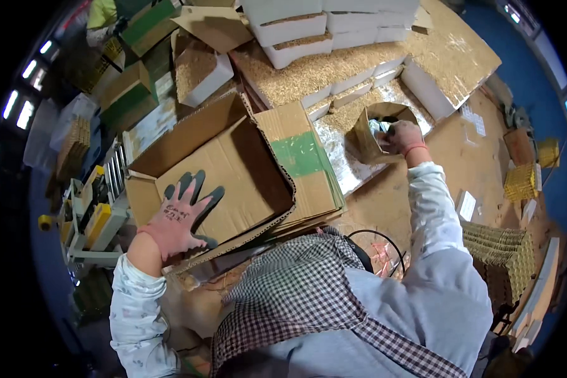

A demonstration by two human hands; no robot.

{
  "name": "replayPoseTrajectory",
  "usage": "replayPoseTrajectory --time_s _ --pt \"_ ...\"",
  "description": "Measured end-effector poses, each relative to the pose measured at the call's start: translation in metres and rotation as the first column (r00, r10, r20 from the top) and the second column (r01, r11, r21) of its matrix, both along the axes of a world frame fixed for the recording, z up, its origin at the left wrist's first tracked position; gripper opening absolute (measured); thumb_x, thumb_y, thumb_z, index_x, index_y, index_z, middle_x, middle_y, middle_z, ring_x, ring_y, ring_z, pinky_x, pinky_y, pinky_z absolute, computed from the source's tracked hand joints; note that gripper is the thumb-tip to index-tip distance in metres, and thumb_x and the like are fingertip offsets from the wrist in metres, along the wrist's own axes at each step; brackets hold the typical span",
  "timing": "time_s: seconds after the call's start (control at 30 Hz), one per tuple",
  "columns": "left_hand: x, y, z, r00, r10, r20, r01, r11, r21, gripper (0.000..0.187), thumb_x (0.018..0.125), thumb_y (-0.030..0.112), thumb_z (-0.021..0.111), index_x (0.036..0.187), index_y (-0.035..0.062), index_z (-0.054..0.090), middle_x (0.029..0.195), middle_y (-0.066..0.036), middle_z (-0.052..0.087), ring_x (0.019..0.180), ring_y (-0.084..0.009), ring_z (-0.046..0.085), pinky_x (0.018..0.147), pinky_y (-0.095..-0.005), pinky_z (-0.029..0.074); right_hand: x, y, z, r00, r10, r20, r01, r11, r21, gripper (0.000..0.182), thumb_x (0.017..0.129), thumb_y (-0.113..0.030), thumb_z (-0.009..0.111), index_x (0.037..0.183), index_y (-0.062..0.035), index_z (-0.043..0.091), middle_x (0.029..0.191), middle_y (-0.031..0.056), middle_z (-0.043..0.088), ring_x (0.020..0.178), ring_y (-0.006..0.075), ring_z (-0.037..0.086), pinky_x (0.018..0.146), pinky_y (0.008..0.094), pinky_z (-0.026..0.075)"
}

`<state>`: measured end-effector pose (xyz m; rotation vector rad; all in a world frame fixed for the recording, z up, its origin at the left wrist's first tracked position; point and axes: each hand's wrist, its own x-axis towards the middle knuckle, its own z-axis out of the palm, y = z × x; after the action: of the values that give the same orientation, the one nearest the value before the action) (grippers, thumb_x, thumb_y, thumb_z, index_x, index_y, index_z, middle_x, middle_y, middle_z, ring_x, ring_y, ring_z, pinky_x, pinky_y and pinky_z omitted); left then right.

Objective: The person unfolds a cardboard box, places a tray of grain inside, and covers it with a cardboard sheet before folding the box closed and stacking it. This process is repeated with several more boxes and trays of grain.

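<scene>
My left hand, in a pink glove with dark fingertips, lies with fingers spread over the near left part of an open cardboard box. The bottom of the box shows bare cardboard. On the right, my right hand, also gloved, reaches into a small open brown carton. Its fingers are curled and partly hidden inside. Something white and bluish shows beside the fingertips; I cannot make out what it is. Flattened cardboard with a green band lies between the box and the small carton.
White bins stand stacked at the back among wood shavings. A white-walled tray of shavings lies beyond the small carton. Rollers of a conveyor are at left. Egg-tray-like stacks stand low right. Another person's yellow-green clothing shows far left.
</scene>
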<state>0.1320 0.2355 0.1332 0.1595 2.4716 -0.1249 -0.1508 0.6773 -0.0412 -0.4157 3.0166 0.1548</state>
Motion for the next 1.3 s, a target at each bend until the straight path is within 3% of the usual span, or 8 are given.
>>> replayPoseTrajectory --time_s 0.2,0.27,0.67,0.73,0.8,1.03,1.13,1.3 --pt "0.013 -0.001 0.004 0.975 0.019 -0.220 0.018 0.986 0.165 0.085 0.064 0.043 0.071 0.135 0.0175 0.031 0.143 -0.018 0.018 0.132 -0.0373 0.015 0.108 -0.0442 0.016 0.036 -0.085 0.168 0.988 -0.008 -0.152 -0.053 0.918 -0.392 0.018 0.077 -0.011 0.056 0.090 -0.0023 0.066 0.088 0.0157 0.064 0.076 0.0297 0.061 0.069 0.0350 0.049" --pt "0.026 -0.017 0.045 0.903 0.004 -0.430 0.104 0.968 0.229 0.081 0.066 0.044 0.069 0.133 0.0141 0.036 0.141 -0.017 0.026 0.131 -0.0340 0.023 0.107 -0.0418 0.019 0.120 -0.189 0.221 0.473 0.222 -0.853 -0.860 0.329 -0.391 0.023 0.071 -0.002 0.061 0.094 -0.0037 0.063 0.097 0.0111 0.062 0.090 0.0309 0.058 0.078 0.0363 0.045" --pt "0.053 -0.017 -0.061 0.591 0.708 -0.387 -0.472 0.693 0.545 0.119 0.057 0.032 0.080 0.138 -0.0025 -0.001 0.140 -0.033 0.007 0.131 -0.0441 0.010 0.108 -0.0394 0.019 0.156 -0.245 0.145 0.434 0.883 0.177 -0.828 0.469 -0.307 0.039 0.072 -0.020 0.066 0.106 -0.0031 0.055 0.096 0.0116 0.060 0.092 0.0289 0.057 0.082 0.0362 0.045" --pt "0.064 -0.020 -0.111 0.435 0.660 -0.612 -0.278 0.745 0.606 0.116 0.059 0.026 0.080 0.138 -0.0034 0.001 0.136 -0.030 0.024 0.127 -0.0376 0.028 0.103 -0.0367 0.029 0.134 -0.238 0.122 0.505 0.729 0.463 -0.055 0.563 -0.825 0.046 0.077 -0.018 0.062 0.117 -0.0007 0.048 0.107 0.0157 0.056 0.098 0.0263 0.054 0.087 0.0347 0.043" --pt "0.073 -0.021 -0.117 0.416 0.899 0.135 0.015 -0.155 0.988 0.109 0.060 0.015 0.079 0.137 -0.0038 0.004 0.128 -0.022 0.041 0.117 -0.0275 0.043 0.097 -0.0319 0.037 0.128 -0.214 0.092 0.899 0.437 -0.016 -0.219 0.418 -0.882 0.068 0.075 -0.021 0.065 0.131 -0.0001 0.033 0.121 0.0179 0.046 0.106 0.0244 0.049 0.090 0.0322 0.041" --pt "0.081 -0.059 -0.070 0.371 0.928 -0.042 0.099 0.005 0.995 0.082 0.073 0.011 0.069 0.138 0.0033 0.020 0.116 -0.013 0.053 0.107 -0.0180 0.049 0.095 -0.0303 0.037 0.157 -0.241 0.137 0.696 0.448 0.560 0.329 0.494 -0.805 0.063 0.079 -0.028 0.055 0.133 -0.0054 0.031 0.089 0.0079 0.062 0.074 0.0074 0.057 0.062 0.0233 0.044" --pt "0.077 -0.104 -0.088 0.469 0.695 0.546 0.646 -0.691 0.325 0.057 0.084 0.022 0.060 0.134 0.0083 0.034 0.117 -0.014 0.053 0.108 -0.0229 0.050 0.091 -0.0331 0.040 0.080 -0.303 0.127 0.663 0.710 0.238 0.251 0.090 -0.964 0.043 0.089 -0.027 0.046 0.118 0.0047 0.049 0.117 0.0143 0.055 0.114 0.0234 0.048 0.100 0.0332 0.033" --pt "0.066 -0.084 -0.174 0.027 0.943 -0.332 -0.479 0.304 0.824 0.082 0.073 0.033 0.068 0.135 0.0016 0.024 0.126 -0.021 0.044 0.115 -0.0324 0.045 0.098 -0.0380 0.035 0.083 -0.494 0.155 0.489 0.870 0.065 0.230 -0.056 -0.972 0.044 0.086 -0.019 0.053 0.124 0.0021 0.046 0.126 0.0123 0.049 0.115 0.0215 0.046 0.096 0.0309 0.037"
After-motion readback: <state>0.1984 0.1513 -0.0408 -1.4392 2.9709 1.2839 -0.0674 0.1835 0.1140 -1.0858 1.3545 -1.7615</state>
